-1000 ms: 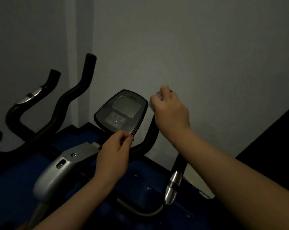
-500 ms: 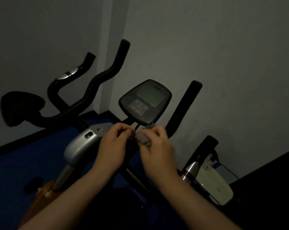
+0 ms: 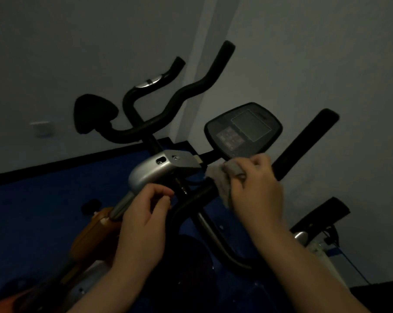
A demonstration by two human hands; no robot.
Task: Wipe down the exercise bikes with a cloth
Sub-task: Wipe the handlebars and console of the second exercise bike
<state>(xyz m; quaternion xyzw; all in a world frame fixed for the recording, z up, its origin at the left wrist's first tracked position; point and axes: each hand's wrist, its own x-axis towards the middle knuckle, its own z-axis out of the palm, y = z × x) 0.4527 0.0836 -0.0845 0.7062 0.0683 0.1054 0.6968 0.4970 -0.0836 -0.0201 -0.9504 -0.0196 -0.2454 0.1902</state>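
Cloth (image 3: pixel 222 181) in our right hand (image 3: pixel 256 188) now wraps the black handlebar (image 3: pixel 197 193) of the near exercise bike, just below its console (image 3: pixel 243 129). A second ago that hand was up at the tip of the right grip (image 3: pixel 304 143); half a second ago both hands met at the centre with the rag bunched between them. The wipe, we judge, has moved from the upright grip down to the crossbar, so the right grip looks covered while the left half of the bar, the silver stem cover (image 3: pixel 159 170) and the console face appear yet to be done. Our right fingers are curled tight round the pale grey rag, which spills out to the left of the knuckles and lies against the tube. Our left hand (image 3: pixel 146 213) sits just beside the bar near the silver stem, its fingers loosely curled with thumb and forefinger close together; in this dim light we cannot tell whether it is holding anything. A second bike (image 3: pixel 168 102) stands behind against the wall, well apart from the cloth.
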